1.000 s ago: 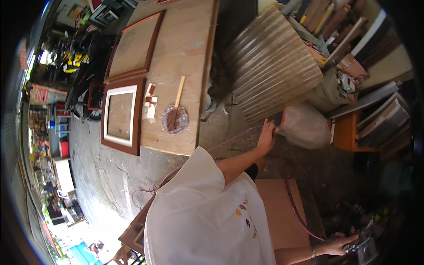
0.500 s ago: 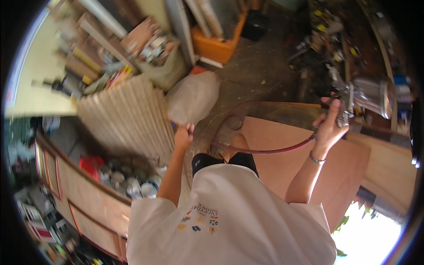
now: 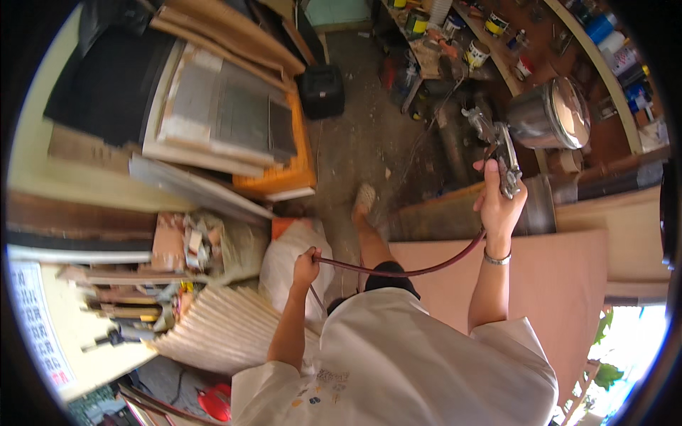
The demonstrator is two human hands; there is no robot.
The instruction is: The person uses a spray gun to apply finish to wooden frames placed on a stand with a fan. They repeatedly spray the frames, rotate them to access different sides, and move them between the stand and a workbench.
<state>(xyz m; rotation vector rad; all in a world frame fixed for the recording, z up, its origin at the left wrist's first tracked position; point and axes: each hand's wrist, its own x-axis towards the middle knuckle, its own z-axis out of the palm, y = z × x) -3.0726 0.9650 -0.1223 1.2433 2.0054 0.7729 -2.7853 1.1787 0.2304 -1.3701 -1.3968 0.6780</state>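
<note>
My right hand [image 3: 501,202] is wrapped round the handle of a metal spray gun [image 3: 506,160], raised at the right. A shiny silver cup [image 3: 543,117] is fixed to the gun's side. From the bottom of its handle a dark red hose [image 3: 419,269] sags in a curve across my front. My left hand [image 3: 306,267] is closed on that hose, over a pale sack [image 3: 280,264]. Below the left fist, a thinner-looking length of hose runs down toward my waist. A metal bracelet circles my right wrist.
A large plywood sheet [image 3: 547,284] lies beside me at the right. Shelves [image 3: 604,78] with cans and bottles line the far right. Framed panels [image 3: 213,106] lean in an orange crate [image 3: 302,160] at the left, near a black container [image 3: 321,91]. Corrugated sheeting [image 3: 227,330] stands lower left.
My body and view have turned left toward the leaning panels, and one foot now shows ahead on the floor. The hose is drawn up higher between my hands. Both hands keep their hold.
</note>
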